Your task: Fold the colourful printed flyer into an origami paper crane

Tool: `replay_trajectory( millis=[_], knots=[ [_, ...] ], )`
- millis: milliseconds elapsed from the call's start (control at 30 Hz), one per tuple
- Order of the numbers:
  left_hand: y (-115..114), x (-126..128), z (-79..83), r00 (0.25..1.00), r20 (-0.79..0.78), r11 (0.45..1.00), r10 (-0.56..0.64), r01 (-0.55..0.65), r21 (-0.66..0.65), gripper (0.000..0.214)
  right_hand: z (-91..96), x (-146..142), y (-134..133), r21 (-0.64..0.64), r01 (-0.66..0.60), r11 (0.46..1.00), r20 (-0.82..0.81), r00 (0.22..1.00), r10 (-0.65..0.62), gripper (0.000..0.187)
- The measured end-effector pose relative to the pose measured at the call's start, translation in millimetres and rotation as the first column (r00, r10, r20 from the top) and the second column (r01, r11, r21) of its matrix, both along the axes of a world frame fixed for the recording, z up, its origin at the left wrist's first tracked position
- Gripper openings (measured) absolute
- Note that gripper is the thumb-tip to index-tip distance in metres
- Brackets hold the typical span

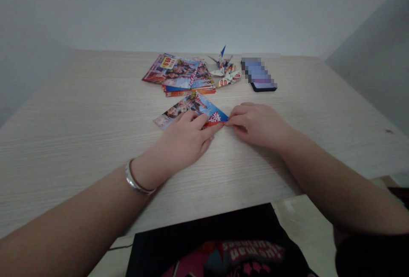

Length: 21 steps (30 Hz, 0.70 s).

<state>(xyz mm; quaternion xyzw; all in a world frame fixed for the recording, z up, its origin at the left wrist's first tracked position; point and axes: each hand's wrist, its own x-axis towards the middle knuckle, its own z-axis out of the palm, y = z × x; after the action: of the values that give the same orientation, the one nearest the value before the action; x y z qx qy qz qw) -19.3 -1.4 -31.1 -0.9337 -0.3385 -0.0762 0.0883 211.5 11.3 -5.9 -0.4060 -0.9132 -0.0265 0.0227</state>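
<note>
A sheet of printed glossy paper (200, 103), folded into a triangle, lies flat on the table in front of me. My left hand (188, 136) rests over its near edge with fingers stretched out, the index finger reaching toward the right corner. At that blue right corner, my right hand (255, 123) pinches the tip between thumb and fingers. Both hands' fingertips almost meet there. A silver bracelet (132, 179) circles my left wrist. Part of the paper's lower edge is hidden under my left hand.
Behind the folded paper sits a stack of printed leaflets (174, 72). Folded paper cranes (225, 72) stand to its right, beside a phone (260, 74) with a blurred screen. The pale wooden table (79, 111) meets a wall at the back.
</note>
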Motion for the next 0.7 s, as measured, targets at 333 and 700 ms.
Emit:
replay_trajectory(
  millis=[333, 700],
  knots=[
    [-1, -6, 4.5, 0.996, -0.077, 0.999, -0.035, 0.036, 0.004, 0.048, -3.8, 2, 1, 0.007, -0.043, 0.999, -0.012, 0.999, 0.043, 0.026],
    [0, -31, 15.6, 0.986, -0.161, 0.987, 0.041, -0.065, -0.147, 0.037, -3.0, 15, 3, 0.027, 0.001, 1.0, 0.074, 0.997, -0.003, 0.026]
  ],
)
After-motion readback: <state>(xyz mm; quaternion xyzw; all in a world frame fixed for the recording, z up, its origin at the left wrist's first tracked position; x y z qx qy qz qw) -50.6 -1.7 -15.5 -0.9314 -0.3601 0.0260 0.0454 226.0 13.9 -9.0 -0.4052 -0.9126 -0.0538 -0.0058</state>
